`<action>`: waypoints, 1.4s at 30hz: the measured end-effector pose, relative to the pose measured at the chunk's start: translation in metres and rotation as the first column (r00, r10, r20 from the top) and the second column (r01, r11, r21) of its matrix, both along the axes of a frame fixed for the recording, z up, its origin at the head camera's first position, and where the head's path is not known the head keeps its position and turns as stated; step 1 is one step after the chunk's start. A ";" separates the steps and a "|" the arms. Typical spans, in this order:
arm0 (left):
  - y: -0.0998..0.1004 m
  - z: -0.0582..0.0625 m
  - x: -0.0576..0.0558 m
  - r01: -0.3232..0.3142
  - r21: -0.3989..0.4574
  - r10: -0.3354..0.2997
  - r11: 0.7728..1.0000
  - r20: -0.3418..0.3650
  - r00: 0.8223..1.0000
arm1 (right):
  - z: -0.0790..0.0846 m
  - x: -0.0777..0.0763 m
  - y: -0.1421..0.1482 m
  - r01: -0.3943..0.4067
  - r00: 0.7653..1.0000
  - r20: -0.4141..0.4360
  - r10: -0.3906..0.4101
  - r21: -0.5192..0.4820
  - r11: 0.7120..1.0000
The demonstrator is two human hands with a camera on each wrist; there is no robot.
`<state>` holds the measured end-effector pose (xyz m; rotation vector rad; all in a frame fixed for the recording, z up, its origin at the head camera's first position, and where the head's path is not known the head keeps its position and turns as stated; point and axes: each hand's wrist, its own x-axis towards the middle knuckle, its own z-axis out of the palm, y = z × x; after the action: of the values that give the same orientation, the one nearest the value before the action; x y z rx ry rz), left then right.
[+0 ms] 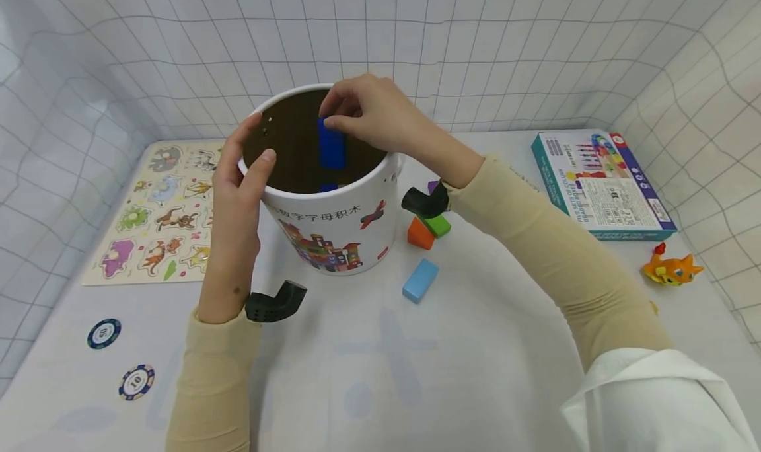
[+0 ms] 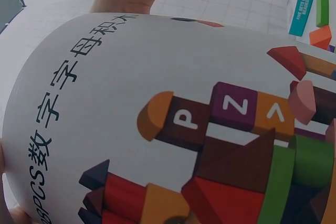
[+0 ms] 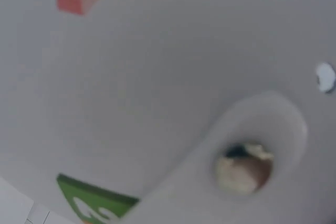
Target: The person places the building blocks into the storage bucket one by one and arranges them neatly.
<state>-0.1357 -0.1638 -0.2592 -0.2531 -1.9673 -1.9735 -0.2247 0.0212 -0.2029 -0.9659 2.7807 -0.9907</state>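
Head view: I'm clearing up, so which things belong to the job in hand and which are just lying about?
Job, apparently:
- white bucket
- dark blue block in the right hand
- perhaps orange block, green block, light blue block

Apparently lying about:
- animal puzzle
- two chips
- boxed set
- orange toy

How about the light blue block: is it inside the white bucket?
No, the light blue block lies on the table, outside the white bucket.

2 close-fitting tan sleeves are worn, the left sleeve (image 1: 214,386) ending in a plain cuff at the wrist, the right sleeve (image 1: 535,260) wrinkled near the elbow and running under a loose white outer sleeve (image 1: 660,392). 2 black fittings, bent like short pipes, sit at the wrists: left fitting (image 1: 276,304), right fitting (image 1: 427,203).
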 end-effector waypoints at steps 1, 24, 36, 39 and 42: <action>0.000 0.000 0.000 0.002 0.001 -0.002 1.000 -0.002 1.000 | -0.001 0.000 0.000 -0.007 1.000 -0.001 0.007 -0.018 1.000; 0.002 -0.004 0.002 -0.007 -0.014 0.007 1.000 -0.002 1.000 | -0.117 0.088 0.122 0.224 0.939 0.342 -0.032 -0.540 0.811; 0.002 -0.005 0.003 -0.016 -0.016 0.016 1.000 -0.009 1.000 | -0.192 0.117 0.125 0.048 0.900 0.424 0.098 -0.321 0.946; 0.002 -0.005 0.002 -0.017 -0.014 0.016 1.000 -0.012 1.000 | -0.195 0.116 0.120 0.037 0.928 0.366 0.062 -0.257 0.966; 0.002 -0.005 0.002 -0.010 -0.007 0.010 1.000 -0.018 1.000 | -0.197 0.115 0.116 0.042 0.946 0.323 0.023 -0.193 0.980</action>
<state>-0.1337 -0.1616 -0.2643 -0.2611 -1.9607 -1.9522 -0.1093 0.1369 -0.3999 -0.7265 2.4546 -1.3136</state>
